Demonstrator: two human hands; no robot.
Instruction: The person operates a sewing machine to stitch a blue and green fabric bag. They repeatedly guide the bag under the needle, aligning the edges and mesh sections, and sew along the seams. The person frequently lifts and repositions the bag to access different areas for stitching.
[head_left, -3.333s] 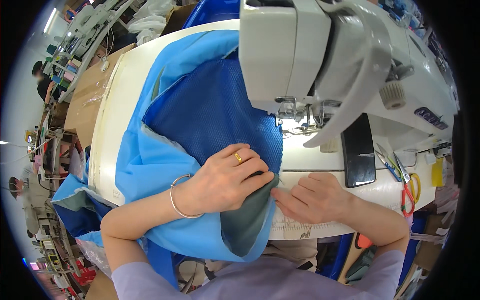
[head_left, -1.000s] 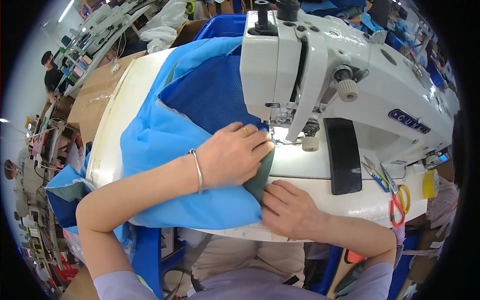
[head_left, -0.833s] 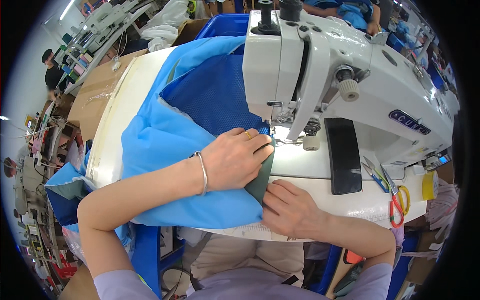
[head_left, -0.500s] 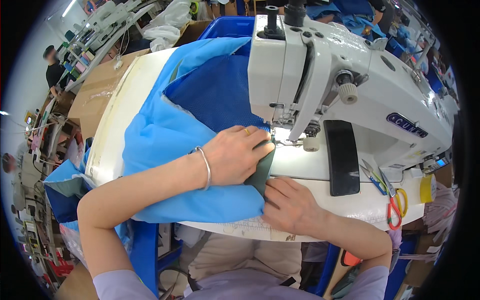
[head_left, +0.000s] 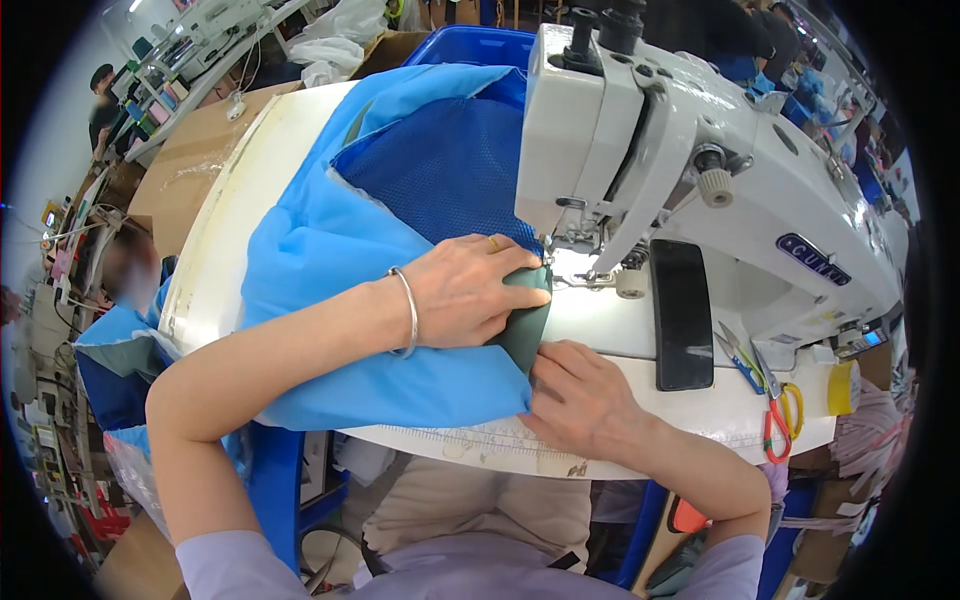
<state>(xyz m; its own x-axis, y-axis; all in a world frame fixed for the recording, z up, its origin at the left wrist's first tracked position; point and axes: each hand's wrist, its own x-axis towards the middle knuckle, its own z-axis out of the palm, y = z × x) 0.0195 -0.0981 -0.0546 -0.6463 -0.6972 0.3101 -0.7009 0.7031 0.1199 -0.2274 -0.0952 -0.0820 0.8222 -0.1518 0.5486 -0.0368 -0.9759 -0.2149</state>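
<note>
- Head view: fabric, blue and grey-green [head_left: 330, 270], on the tabletop [head_left: 700, 420], left of the sewing machine [head_left: 735, 170], edge meeting its stitching end.
- Left hand [head_left: 465, 290]: just before the sewing machine's stitching end, thumb and fingers parted, pressing fabric, seemingly for flatness.
- Right hand [head_left: 585, 400]: nearer the person than the sewing machine, pinching fabric's near corner, presumably for alignment.
- Black slab [head_left: 683, 315], scissors [head_left: 778, 425]: before the sewing machine's arm, probably kept reachable.

Cloth [head_left: 320, 255] overhangs the table's [head_left: 480, 450] front edge less; left hand [head_left: 462, 292] is nearer the machine [head_left: 570, 135], farther from right hand [head_left: 588, 402]; a head [head_left: 130, 265] appears past the left edge.
</note>
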